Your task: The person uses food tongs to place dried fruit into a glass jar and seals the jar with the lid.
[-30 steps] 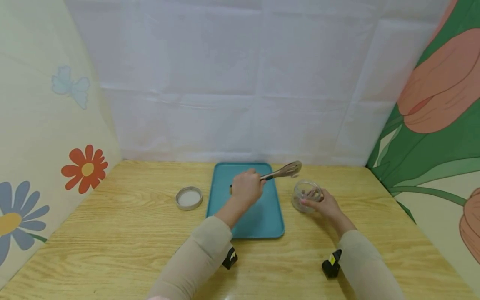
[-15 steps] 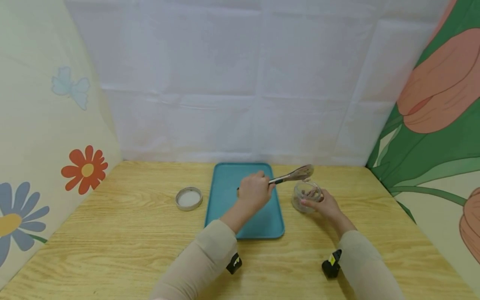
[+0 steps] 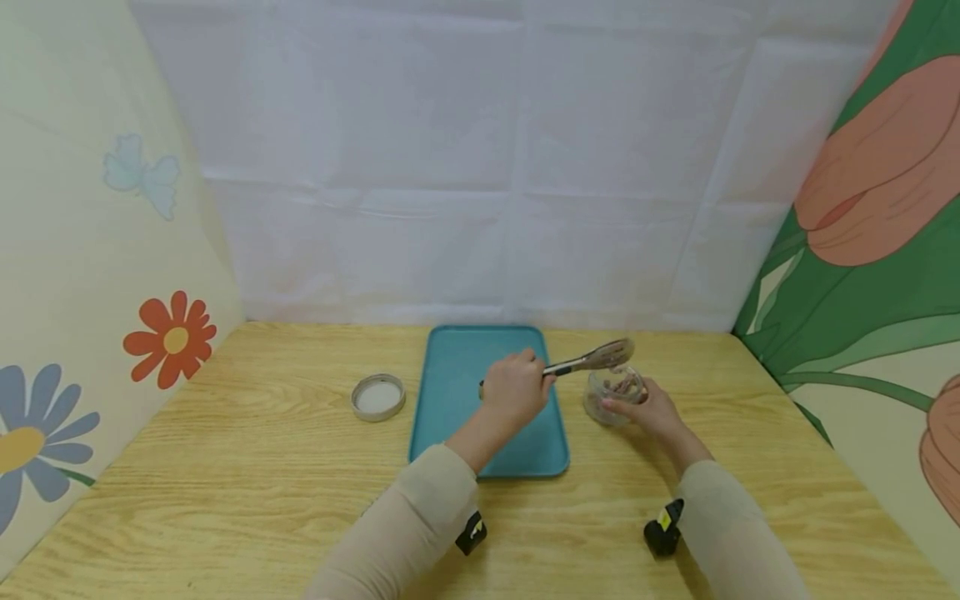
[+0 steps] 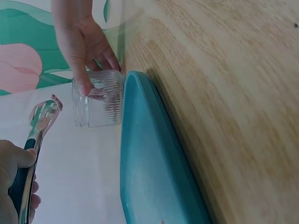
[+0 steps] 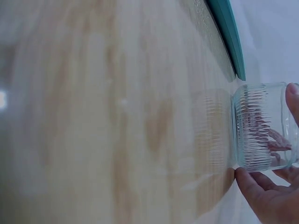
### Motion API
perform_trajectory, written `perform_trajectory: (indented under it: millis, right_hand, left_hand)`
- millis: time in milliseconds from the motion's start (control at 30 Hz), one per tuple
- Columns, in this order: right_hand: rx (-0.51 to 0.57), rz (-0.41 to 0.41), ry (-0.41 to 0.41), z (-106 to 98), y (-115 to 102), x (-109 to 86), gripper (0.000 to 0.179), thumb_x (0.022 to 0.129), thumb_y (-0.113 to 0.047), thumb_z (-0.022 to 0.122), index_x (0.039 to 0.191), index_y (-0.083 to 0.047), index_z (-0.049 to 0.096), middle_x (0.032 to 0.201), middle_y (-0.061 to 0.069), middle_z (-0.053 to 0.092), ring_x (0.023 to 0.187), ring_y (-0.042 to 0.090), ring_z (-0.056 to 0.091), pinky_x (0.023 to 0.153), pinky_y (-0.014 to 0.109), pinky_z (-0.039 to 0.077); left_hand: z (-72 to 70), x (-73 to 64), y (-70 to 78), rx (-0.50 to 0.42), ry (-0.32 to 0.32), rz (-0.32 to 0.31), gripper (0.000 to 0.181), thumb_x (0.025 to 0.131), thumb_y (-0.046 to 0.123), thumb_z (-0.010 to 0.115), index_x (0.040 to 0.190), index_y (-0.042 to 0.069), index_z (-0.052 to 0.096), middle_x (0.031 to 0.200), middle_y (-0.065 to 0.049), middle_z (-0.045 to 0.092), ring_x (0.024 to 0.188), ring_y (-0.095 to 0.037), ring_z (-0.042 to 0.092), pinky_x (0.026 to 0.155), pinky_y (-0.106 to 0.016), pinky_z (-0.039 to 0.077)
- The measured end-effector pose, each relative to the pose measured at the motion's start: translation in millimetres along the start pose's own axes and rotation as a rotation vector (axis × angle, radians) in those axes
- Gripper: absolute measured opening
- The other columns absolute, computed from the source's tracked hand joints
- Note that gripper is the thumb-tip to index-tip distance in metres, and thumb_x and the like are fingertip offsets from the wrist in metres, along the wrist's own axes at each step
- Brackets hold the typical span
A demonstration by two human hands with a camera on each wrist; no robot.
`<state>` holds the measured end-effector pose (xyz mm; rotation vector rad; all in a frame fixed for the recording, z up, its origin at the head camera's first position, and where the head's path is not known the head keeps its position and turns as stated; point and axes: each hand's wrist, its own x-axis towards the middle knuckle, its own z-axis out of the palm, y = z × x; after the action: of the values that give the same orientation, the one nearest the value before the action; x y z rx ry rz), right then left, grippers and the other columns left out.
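My left hand (image 3: pixel 516 388) grips metal tongs with dark handle grips (image 3: pixel 585 361) over the right edge of the blue tray. The tongs' tips reach out to the right, just above the jar's mouth. Between them a thin reddish-brown strip (image 4: pixel 56 102) is pinched, sticking out at the end. My right hand (image 3: pixel 655 411) holds the side of a clear ribbed glass jar (image 3: pixel 601 408), thumb on one side and fingers on the other. The jar stands upright on the table, and several reddish-brown pieces (image 5: pixel 278 141) lie inside it.
A blue rectangular tray (image 3: pixel 442 425) lies on the wooden table in the middle, left of the jar. Further left rests a round lid (image 3: pixel 378 397) with a pale inside. A white sheet (image 3: pixel 480 167) hangs behind the table, with painted panels at both sides.
My left hand has moved right and slightly down, bringing the tongs' tips from beyond the jar's left side to over its mouth. The right hand and the jar have stayed in place.
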<state>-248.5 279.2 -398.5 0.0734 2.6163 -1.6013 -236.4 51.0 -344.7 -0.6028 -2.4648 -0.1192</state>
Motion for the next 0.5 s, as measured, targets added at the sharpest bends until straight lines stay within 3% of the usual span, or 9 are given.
perform_trajectory:
  millis: [267, 500]
  right_hand:
    - [-0.002, -0.007, 0.005, -0.2, 0.2, 0.7, 0.087, 0.072, -0.038, 0.068, 0.131, 0.005, 0.020, 0.121, 0.026, 0.036, 0.100, 0.031, 0.043, 0.072, 0.036, 0.041]
    - [-0.017, -0.011, 0.022, 0.7, -1.0, 0.0, 0.077, 0.072, -0.037, 0.068, 0.124, 0.005, 0.029, 0.115, 0.024, 0.041, 0.096, 0.029, 0.044, 0.070, 0.035, 0.042]
  left_hand:
    - [5.4, -2.7, -0.7, -0.006, 0.057, 0.018, 0.023, 0.079, 0.037, 0.060, 0.076, 0.015, 0.065, 0.069, 0.001, 0.050, 0.056, -0.013, 0.050, 0.046, -0.027, 0.041]
    - [5.4, -5.4, -1.1, -0.022, 0.055, -0.011, 0.025, 0.079, 0.038, 0.059, 0.082, 0.014, 0.066, 0.072, 0.001, 0.051, 0.060, -0.013, 0.051, 0.049, -0.028, 0.042]
